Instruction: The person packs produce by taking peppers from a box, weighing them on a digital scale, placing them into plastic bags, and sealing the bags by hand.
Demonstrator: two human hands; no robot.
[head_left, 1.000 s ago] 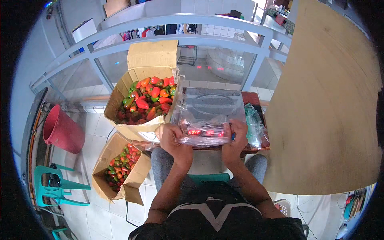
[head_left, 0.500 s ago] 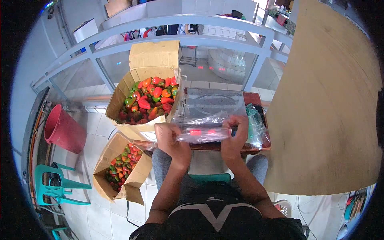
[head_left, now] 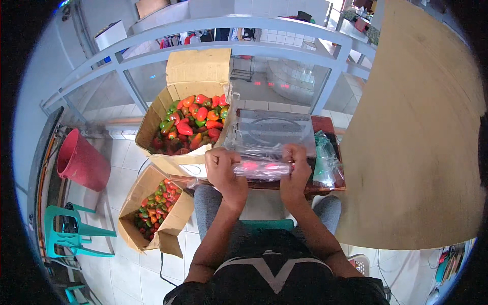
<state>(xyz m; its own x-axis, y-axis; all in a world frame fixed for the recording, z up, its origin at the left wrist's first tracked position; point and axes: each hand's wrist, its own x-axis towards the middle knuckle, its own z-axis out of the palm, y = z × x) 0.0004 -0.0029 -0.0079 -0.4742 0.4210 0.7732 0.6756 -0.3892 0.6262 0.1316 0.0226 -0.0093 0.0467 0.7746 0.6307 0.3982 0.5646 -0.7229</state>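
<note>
A clear plastic bag (head_left: 262, 173) is stretched between my two hands, just in front of a scale (head_left: 274, 127) with a flat platform. My left hand (head_left: 223, 170) grips the bag's left end with curled fingers. At the other end, my right hand (head_left: 296, 170) is closed on the plastic. Red lit digits glow through the film. Left of the scale, an open cardboard box (head_left: 165, 160) holds many red and green bell peppers (head_left: 195, 122). More clear and greenish plastic bags (head_left: 327, 160) lie on the table's right side.
A lower cardboard box (head_left: 173, 216) with peppers stands on the floor at left. Beyond it are a red bin (head_left: 84, 160) and a green plastic chair (head_left: 76, 231). A large brown panel (head_left: 412, 137) stands at right. A grey railing (head_left: 229, 48) runs behind the table.
My left hand has shifted slightly right, narrowing the gap between the hands. The plastic between them looks more bunched into a narrow band. The whole view has shifted a little.
</note>
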